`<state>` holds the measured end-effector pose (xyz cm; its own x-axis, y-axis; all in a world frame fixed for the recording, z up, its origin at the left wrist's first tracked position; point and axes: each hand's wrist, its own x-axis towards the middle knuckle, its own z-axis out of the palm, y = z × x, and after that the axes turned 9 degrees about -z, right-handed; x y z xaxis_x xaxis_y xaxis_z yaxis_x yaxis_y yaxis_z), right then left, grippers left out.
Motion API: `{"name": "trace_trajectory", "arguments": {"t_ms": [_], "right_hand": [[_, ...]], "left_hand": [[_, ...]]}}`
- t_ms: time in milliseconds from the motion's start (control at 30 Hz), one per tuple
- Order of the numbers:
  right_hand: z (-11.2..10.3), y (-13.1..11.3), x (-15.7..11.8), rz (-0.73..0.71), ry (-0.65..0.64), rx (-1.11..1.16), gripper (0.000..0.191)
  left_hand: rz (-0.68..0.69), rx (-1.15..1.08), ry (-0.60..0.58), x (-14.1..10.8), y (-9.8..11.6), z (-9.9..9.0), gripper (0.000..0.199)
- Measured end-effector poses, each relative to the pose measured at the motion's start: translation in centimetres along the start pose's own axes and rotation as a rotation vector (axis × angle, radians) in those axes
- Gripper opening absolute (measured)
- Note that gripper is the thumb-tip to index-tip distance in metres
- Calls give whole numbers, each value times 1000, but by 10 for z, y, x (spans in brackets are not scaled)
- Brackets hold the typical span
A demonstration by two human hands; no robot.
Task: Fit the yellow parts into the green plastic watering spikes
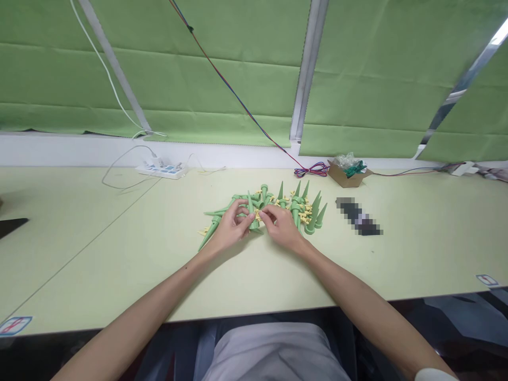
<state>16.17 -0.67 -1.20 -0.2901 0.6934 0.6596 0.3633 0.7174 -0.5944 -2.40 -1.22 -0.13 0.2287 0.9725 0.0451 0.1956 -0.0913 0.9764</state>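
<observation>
Green spike is gripped by the left hand's fingers, long axis roughly twelve-to-six, with the nearby right hand's fingers bunched at its three o'clock by a yellow piece, hold indeterminable.

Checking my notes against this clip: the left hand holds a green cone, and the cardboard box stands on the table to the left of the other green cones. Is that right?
Not quite: the head view shows the cardboard box to the right of the other green cones. The left hand does hold a green cone.
</observation>
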Motion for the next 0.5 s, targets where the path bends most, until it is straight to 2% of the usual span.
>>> {"name": "trace_trajectory", "arguments": {"t_ms": [200,500], "right_hand": [[0,1,0,14,-9,19,28],[1,-2,2,94,15,90,27]], "left_hand": [[41,50,35,0,-1,1,43],[166,261,126,-2,-2,1,40]]}}
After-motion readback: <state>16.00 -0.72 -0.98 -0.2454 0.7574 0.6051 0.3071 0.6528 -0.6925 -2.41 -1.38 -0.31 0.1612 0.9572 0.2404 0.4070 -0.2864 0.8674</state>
